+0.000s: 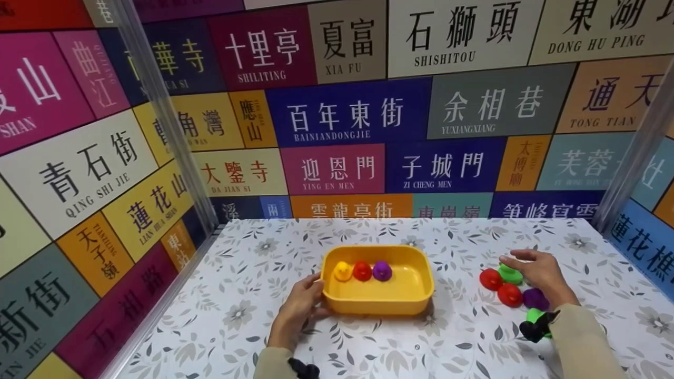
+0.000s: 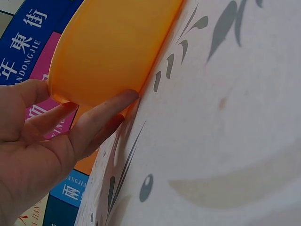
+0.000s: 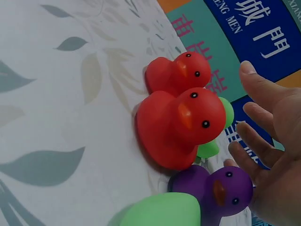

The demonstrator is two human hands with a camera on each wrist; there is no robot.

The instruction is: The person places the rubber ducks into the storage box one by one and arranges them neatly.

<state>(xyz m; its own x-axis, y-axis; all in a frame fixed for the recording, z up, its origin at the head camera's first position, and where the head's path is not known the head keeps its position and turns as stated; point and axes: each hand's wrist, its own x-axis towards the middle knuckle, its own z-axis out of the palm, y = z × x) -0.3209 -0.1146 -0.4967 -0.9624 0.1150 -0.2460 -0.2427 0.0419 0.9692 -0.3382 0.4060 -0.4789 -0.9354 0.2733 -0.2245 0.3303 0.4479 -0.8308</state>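
A yellow rectangular tub (image 1: 377, 306) stands on the table in the head view. Inside it, a yellow toy duck (image 1: 342, 271), a red toy duck (image 1: 362, 271) and a purple toy duck (image 1: 382, 271) sit in a row. My left hand (image 1: 301, 302) touches the tub's left end, its fairly straight fingers (image 2: 106, 108) resting against the outer wall. On the right, my right hand (image 1: 542, 271) hovers with spread fingers beside a group of rubber ducks: two red ones (image 3: 181, 125), a purple one (image 3: 230, 188) and green ones (image 3: 162, 212). It holds nothing; one green duck is partly hidden.
The table wears a white cloth (image 1: 253, 316) with grey leaves and flowers. Behind and beside it rise walls (image 1: 347, 116) of coloured panels with Chinese lettering. Clear corner posts (image 1: 174, 126) stand at the left and right. A black band (image 1: 538, 327) is on the right wrist.
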